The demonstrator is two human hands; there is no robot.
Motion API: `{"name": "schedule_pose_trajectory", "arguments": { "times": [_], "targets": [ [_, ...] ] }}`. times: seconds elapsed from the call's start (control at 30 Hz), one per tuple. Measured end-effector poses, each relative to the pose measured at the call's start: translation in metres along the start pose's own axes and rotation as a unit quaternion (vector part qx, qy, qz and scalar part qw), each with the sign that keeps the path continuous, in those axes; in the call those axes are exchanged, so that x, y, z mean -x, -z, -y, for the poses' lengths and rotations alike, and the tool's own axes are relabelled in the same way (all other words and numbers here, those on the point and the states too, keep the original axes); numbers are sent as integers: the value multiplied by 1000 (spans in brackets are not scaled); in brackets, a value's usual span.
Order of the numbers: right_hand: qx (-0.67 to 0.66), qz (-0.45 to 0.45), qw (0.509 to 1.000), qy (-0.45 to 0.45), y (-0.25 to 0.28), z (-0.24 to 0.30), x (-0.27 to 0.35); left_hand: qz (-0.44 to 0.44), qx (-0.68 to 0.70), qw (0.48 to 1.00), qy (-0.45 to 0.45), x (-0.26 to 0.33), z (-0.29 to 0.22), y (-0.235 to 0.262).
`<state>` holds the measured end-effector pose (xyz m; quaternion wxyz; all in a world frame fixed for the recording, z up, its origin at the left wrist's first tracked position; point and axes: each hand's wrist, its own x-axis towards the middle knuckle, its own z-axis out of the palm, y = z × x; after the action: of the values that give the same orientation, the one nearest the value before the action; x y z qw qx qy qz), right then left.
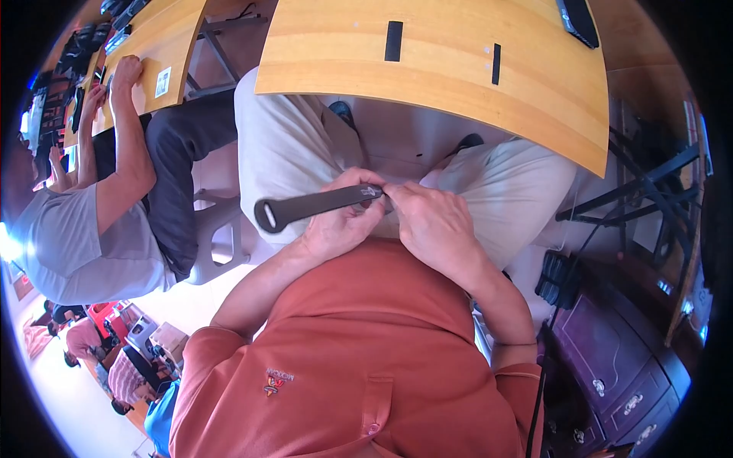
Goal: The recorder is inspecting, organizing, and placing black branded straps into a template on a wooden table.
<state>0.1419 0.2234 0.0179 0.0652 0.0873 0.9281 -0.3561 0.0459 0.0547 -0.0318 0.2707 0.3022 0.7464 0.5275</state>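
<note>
A dark grey-brown flat strap [317, 206] with a slotted, rounded end stretches out to the left above my lap. My left hand [336, 227] is closed on the strap's other end from below, fingers curled. At that same end my right hand [435, 220] pinches with thumb and fingertips, touching the left fingers. Just what lies between the right fingertips is partly hidden by the fingers. A small light mark shows on the strap close to the pinch.
Ahead stands a wooden table [328, 57] bearing a wide black strip [393, 41], a narrow black strip [496, 64] and a dark flat device [578, 24]. A seated person [99, 229] works at another table [164, 46] on the left. A dark cabinet [611, 359] stands at right.
</note>
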Motion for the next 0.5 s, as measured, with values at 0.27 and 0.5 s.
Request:
{"name": "schedule_pose_trajectory", "arguments": {
  "times": [0.27,0.5],
  "targets": [
    [-44,71,996,-37,13,-12,2,79,53,995,32,-3,4,4],
    [-59,22,998,-19,7,-9,2,72,-14,996,44,-6,0,5]
  ]
}}
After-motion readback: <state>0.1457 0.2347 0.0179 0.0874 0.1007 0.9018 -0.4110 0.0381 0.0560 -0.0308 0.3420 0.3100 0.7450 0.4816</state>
